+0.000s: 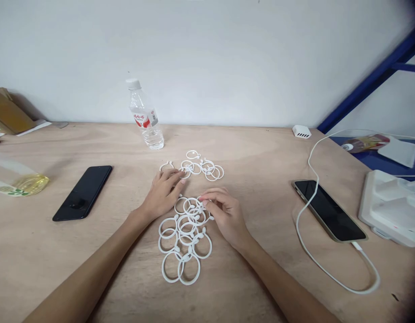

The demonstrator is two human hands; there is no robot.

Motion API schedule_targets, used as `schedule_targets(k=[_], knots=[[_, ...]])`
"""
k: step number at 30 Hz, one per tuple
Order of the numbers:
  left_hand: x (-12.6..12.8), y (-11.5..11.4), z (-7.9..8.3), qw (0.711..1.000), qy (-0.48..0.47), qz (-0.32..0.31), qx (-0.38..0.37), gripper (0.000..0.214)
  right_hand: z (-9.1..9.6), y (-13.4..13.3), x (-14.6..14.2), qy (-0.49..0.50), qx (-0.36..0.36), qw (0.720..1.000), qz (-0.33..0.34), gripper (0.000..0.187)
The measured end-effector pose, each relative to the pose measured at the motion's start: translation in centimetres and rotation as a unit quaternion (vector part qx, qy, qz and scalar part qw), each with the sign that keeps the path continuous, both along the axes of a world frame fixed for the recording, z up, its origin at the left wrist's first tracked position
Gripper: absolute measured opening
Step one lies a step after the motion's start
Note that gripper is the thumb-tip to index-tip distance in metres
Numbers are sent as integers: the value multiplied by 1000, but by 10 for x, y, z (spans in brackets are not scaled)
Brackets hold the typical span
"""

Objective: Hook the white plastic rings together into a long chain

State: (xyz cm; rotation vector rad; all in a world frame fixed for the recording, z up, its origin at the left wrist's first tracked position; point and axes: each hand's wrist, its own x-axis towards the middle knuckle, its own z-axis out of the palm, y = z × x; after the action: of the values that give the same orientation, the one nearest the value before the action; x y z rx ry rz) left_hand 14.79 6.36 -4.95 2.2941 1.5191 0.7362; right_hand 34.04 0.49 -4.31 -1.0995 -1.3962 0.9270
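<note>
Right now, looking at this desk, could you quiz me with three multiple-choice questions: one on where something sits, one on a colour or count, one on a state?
1. Where does the water bottle stand?
A. by the wall, beyond the white rings
B. on the charging phone
C. in the left hand

2. How many phones lie on the table?
A. one
B. two
C. four

3. What state is the bottle in?
A. lying uncapped
B. upright, capped
C. crushed flat

Answers: 1 A, it stands behind the rings near the wall. 2 B, the black phone plus the cabled one. 3 B, white cap on, standing.
</note>
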Motion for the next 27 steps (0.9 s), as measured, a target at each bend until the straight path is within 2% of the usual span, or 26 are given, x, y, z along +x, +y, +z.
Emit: schedule_targets(k=[3, 8, 14, 20, 27], knots=[[0, 4, -4, 1000, -11, 7, 0, 36, 4, 0, 0, 24, -14, 1000, -7, 19], [1, 2, 0, 996, -82, 29, 9, 29, 7, 0, 0, 30, -36, 999, -15, 28], [-2, 4, 6, 990, -117, 65, -48, 24, 6, -2, -1, 27, -38, 999, -15, 27], [-1, 4, 10, 987, -126, 66, -80, 24, 7, -2, 0, 32, -35, 999, -13, 24], [-2, 2, 7, 965, -211, 79, -137, 16, 6, -2, 0, 24, -37, 999, -9, 24]])
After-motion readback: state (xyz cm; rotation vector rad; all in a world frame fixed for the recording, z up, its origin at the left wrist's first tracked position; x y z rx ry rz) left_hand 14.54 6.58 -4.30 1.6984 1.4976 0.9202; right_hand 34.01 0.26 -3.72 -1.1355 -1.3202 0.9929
